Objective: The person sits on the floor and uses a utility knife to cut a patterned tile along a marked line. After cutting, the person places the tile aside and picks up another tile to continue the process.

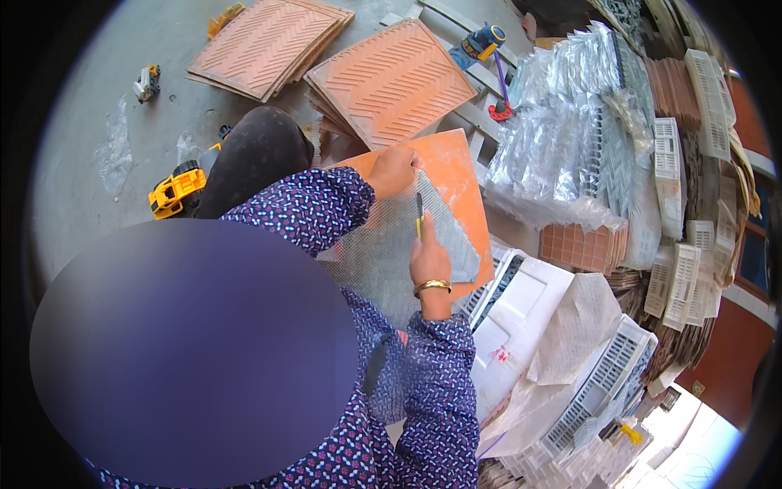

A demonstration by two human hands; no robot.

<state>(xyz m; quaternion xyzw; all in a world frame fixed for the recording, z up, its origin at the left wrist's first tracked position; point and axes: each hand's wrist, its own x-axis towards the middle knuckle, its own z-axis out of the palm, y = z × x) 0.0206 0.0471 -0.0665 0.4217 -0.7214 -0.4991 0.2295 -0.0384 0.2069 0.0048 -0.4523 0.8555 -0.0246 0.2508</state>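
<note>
A grey mesh sheet [450, 244] lies over an orange tile [456, 167] in front of me, and its near part hangs down toward my lap. At the top corner of the mesh, my left hand [393, 172] is closed, pinching its edge. My right hand [429, 262], with a gold bracelet at the wrist, grips a slim knife [419, 213] with a yellow and black body. The knife points away from me and lies over the mesh, just below the left hand. Whether its tip touches the mesh, I cannot tell.
Stacked orange tiles [391, 77] lie beyond, with another pile [265, 45] to their left. Plastic-wrapped grey sheets [546, 122] stand at right, near white crates [599, 387] and a white box [521, 314]. A yellow toy truck [177, 190] sits on the floor by my knee [259, 151].
</note>
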